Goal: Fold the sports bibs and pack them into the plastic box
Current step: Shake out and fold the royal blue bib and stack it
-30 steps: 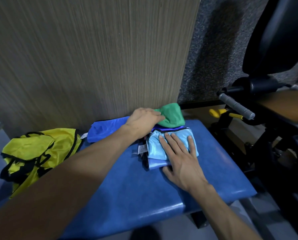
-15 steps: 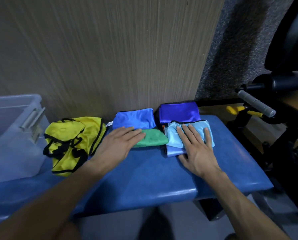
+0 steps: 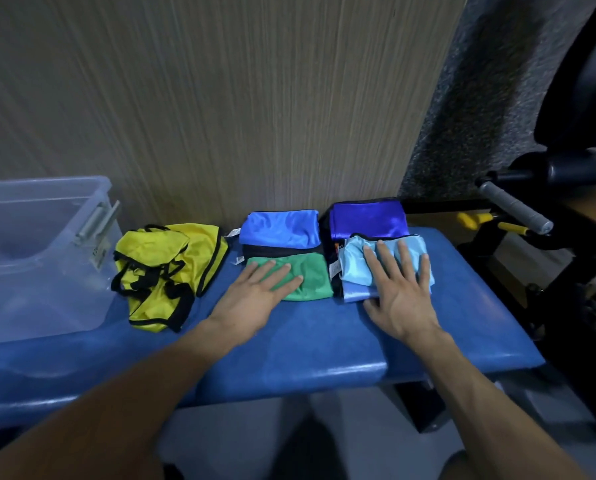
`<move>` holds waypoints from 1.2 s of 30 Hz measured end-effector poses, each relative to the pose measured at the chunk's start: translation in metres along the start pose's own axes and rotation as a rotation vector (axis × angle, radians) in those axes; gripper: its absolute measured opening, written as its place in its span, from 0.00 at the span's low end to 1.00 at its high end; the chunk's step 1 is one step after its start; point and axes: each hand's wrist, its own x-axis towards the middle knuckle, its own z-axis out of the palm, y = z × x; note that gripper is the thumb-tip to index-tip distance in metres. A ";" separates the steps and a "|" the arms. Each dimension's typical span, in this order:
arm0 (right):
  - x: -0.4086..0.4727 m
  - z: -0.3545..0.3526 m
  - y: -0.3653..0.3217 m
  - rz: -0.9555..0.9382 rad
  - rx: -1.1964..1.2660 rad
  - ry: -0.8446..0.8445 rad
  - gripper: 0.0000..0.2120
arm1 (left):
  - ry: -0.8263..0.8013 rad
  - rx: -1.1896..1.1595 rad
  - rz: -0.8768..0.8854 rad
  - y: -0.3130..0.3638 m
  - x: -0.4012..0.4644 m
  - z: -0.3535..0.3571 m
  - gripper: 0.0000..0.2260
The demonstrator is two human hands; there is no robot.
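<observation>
White tags (image 3: pixel 334 271) beside green bib (image 3: pixel 310 277); print unreadable.

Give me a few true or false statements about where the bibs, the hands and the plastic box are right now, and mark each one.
1. The left hand lies flat on the green bib. True.
2. The right hand holds the yellow bib. False: it rests on the light blue bib.
3. The plastic box already holds folded bibs. False: none show in it.
4. The yellow bib lies crumpled beside the box. True.
</observation>
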 end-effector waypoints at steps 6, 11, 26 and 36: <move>-0.006 -0.007 0.010 -0.069 0.088 0.018 0.46 | 0.031 -0.229 0.039 0.006 0.004 -0.007 0.30; -0.013 -0.015 0.010 -0.099 0.099 0.042 0.44 | 0.057 -0.282 0.072 0.012 0.010 -0.012 0.29; -0.010 -0.010 0.025 0.024 0.184 -0.037 0.39 | 0.280 -0.272 0.061 0.086 0.091 -0.034 0.26; 0.012 -0.009 0.023 0.095 0.262 0.234 0.26 | 0.404 -0.366 -0.032 0.089 0.108 -0.037 0.21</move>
